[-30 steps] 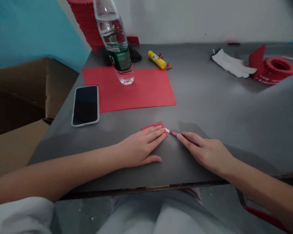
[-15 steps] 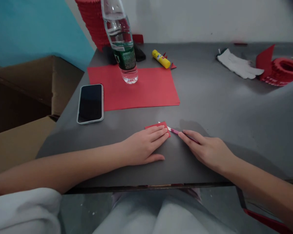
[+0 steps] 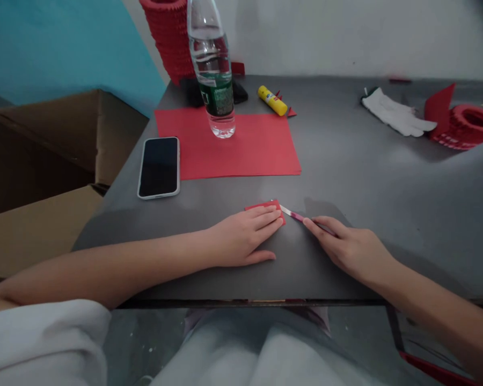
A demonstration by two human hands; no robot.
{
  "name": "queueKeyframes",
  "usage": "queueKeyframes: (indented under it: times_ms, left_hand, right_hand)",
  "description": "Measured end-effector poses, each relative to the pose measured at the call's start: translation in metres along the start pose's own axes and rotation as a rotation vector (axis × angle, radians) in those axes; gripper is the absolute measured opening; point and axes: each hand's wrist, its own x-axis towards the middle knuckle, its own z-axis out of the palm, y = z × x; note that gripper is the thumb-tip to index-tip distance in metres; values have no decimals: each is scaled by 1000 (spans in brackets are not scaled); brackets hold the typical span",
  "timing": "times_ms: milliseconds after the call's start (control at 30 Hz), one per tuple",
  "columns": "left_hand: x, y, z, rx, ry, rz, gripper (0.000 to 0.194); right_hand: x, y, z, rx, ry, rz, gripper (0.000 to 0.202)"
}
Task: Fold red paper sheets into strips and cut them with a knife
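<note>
My left hand (image 3: 247,236) lies flat with fingers stretched out, pressing a small folded piece of red paper (image 3: 261,205) onto the grey table. The thumb is spread apart from the fingers, which cover most of the paper. Between the fingertips of my right hand (image 3: 346,246) is a slim craft knife (image 3: 298,216) with a pinkish-purple handle. Its pale blade meets the right edge of the folded paper, and a small light tip shows just above the paper's top edge. How deep the blade sits between the layers is hidden.
Beyond my hands lie red paper sheets (image 3: 249,155) with a water bottle (image 3: 219,96) standing on them. A phone (image 3: 160,167) is at left, a glue stick (image 3: 272,101) behind. A white glove (image 3: 398,113) and red pleated ring (image 3: 473,126) lie right; a cardboard box (image 3: 121,134) stands left.
The view has shifted slightly, moving everything a little to the right. The craft knife has slid slightly right relative to the folded paper, showing more blade. My left hand stays on the paper.
</note>
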Motion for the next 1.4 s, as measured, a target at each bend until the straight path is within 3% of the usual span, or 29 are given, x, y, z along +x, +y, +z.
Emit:
queueKeyframes:
  times_ms: [233, 467, 867, 1133, 1233, 1300, 1400]
  left_hand:
    - [0, 0, 0, -20, -1, -13, 64]
    - [1, 0, 0, -16, -18, -22, 65]
    - [3, -1, 3, 11, -14, -21, 65]
    - [3, -1, 1, 76, 15, 13, 61]
    - [6, -1, -1, 146, 53, 30, 60]
    - [7, 0, -4, 235, 62, -30, 56]
    - [6, -3, -9, 390, 52, -229, 50]
  right_hand:
    - [3, 2, -2, 14, 12, 2, 59]
    - [8, 1, -4, 29, 25, 9, 44]
    - [9, 3, -7, 68, 12, 28, 42]
    - [16, 9, -6, 81, 66, 77, 39]
    - [8, 11, -9, 119, 108, 170, 39]
    - [1, 10, -11, 158, 148, 246, 38]
    - [-8, 7, -13, 178, 188, 327, 38]
